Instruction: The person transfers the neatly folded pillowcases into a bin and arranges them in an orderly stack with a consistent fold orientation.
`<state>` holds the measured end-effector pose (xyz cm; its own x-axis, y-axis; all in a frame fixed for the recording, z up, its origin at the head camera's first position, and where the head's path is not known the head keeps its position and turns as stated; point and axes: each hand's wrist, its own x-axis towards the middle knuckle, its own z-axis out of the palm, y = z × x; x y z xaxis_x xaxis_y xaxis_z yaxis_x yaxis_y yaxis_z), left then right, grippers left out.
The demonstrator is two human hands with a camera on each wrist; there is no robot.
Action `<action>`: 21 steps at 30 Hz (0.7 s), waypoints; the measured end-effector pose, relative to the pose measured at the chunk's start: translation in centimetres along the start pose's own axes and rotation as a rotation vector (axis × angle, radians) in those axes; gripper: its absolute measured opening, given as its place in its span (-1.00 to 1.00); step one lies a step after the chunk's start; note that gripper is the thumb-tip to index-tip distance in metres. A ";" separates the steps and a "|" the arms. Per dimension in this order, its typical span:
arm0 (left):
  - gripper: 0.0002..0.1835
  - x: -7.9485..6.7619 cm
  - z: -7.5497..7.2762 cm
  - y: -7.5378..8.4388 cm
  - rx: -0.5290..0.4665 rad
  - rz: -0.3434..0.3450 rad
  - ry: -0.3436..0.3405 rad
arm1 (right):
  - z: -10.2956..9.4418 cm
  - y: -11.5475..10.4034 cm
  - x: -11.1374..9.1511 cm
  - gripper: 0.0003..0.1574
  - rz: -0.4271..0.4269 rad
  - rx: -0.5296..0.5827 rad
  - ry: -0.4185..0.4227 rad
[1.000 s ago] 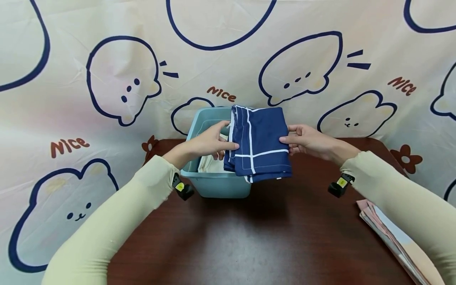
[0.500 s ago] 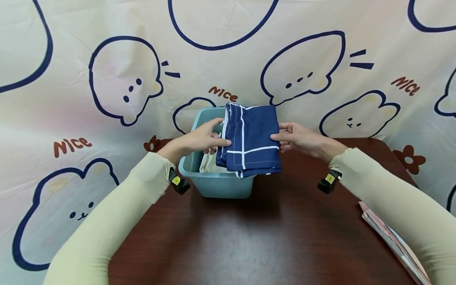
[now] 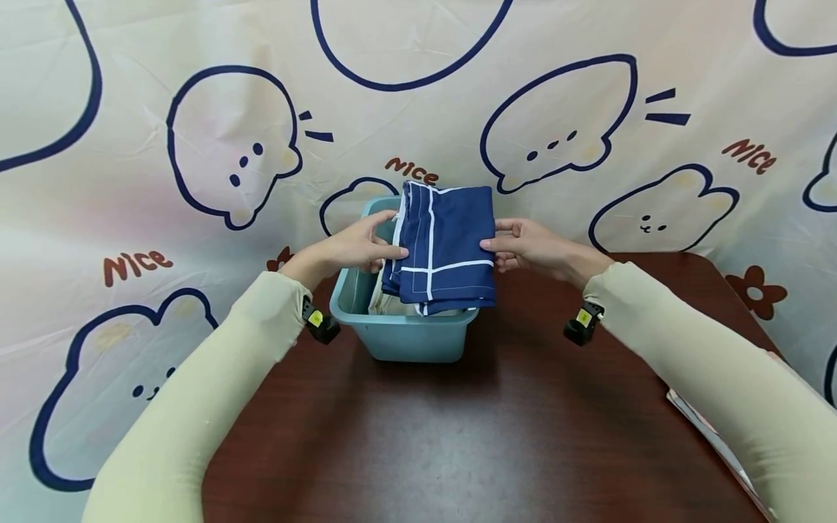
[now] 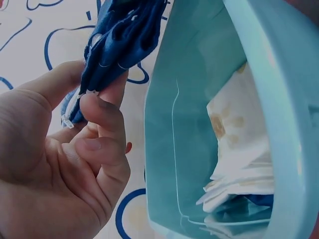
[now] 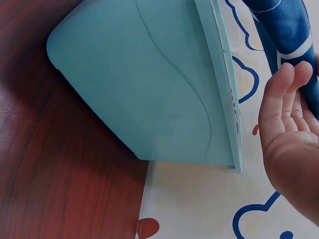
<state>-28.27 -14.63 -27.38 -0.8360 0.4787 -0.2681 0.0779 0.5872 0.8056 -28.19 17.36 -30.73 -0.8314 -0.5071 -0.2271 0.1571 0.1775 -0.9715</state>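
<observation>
A folded navy cloth with white stripes [image 3: 451, 232] hangs over a light blue plastic bin [image 3: 412, 338], covering much of its opening in the head view. My left hand [image 3: 349, 245] pinches the cloth's left edge between thumb and fingers; the left wrist view shows its layered folds [image 4: 124, 40] in that grip. At the opposite edge my right hand [image 3: 532, 247] holds the cloth, thumb on top and fingers underneath. Inside the bin lies folded cream fabric with tan spots [image 4: 239, 134], with a bit of dark blue fabric [image 4: 261, 200] beside it.
The bin stands on a dark red-brown wooden table [image 3: 418, 436], close to a cartoon-printed backdrop [image 3: 366, 131]. At the table's right edge, a folded pale fabric [image 3: 709, 432] is partly hidden under the right sleeve.
Both hands have carried the navy cloth left and slightly up in the head view, from the bin's right side to over its opening. The bin keeps its place on the table.
</observation>
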 end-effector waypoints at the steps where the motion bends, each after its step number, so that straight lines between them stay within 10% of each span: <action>1: -0.20 0.0 -0.1 -0.1 0.000 0.003 -0.001 | 0.1 0.0 0.1 -0.32 0.001 0.001 0.001; 21: -0.34 0.7 -1.3 -2.2 0.072 -0.032 0.062 | 1.0 0.0 2.8 -0.31 0.025 -0.070 -0.008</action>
<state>-29.72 -16.47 -28.60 -0.8705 0.4191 -0.2580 0.0877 0.6479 0.7567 -30.02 15.07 -31.40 -0.8234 -0.5084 -0.2520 0.1399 0.2485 -0.9585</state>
